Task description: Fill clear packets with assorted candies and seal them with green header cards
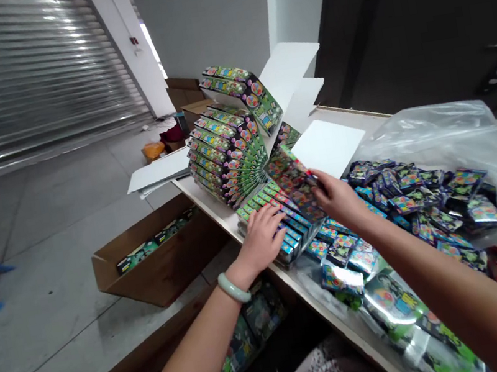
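Right grip pinches a dark, multicoloured rectangular card panel by its edge; left grip, loosely spread, rests on green-and-blue cardboard packets, apparently steadying them.

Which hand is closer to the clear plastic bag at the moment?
The right hand: it holds a patterned piece, to the left of the clear plastic bag. The left hand is farther off, on the row of small boxes.

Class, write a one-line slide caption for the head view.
Left hand on a row of small boxes, right hand gripping a printed panel, with larger patterned boxes behind.
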### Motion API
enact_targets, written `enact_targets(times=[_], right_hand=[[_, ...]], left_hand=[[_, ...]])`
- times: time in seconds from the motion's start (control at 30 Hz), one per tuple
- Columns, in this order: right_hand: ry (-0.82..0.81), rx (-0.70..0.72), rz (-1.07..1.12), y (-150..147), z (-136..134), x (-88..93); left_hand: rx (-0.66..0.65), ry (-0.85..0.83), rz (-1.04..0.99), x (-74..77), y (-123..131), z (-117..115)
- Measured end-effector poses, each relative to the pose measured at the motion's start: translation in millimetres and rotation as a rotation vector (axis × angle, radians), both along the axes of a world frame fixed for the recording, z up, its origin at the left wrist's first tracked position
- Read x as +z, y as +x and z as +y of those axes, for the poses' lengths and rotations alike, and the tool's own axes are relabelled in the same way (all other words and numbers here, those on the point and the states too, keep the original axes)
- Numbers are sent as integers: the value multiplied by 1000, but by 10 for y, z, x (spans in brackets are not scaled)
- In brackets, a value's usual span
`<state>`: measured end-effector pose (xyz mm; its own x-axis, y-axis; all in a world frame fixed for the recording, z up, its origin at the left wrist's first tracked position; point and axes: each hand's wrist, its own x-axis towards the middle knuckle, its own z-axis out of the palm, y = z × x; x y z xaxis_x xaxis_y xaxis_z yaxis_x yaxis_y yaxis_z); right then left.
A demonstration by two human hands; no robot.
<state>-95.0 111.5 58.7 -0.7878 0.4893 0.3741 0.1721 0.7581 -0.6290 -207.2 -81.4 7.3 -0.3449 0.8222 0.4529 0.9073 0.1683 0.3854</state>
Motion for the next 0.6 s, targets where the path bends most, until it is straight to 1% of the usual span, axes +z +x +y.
enact_targets(times=[0.03,0.1,0.2,0.3,0.4,0.5,0.6], right_hand=[[37,17,-18,-113,-2,-21],[74,28,-53,-271,-2,-68],[106,24,-107,-364,42,-110],[166,61,-172,-375,96,-111],[248,117,-285,-383,74,-141],[281,132,-366,-407,-20,-264],[289,129,-365,-446,-139,-443]], left_hand=[[-1,-92,0,9,-62,62],[-1,-222,3,9,-161,170],[-27,-316,18,-33,-255,253],[-31,-332,15,-82,-288,241],[-14,-324,20,-98,-290,206],[-13,-318,23,-92,-284,200],[-24,-305,30,-96,-278,220]])
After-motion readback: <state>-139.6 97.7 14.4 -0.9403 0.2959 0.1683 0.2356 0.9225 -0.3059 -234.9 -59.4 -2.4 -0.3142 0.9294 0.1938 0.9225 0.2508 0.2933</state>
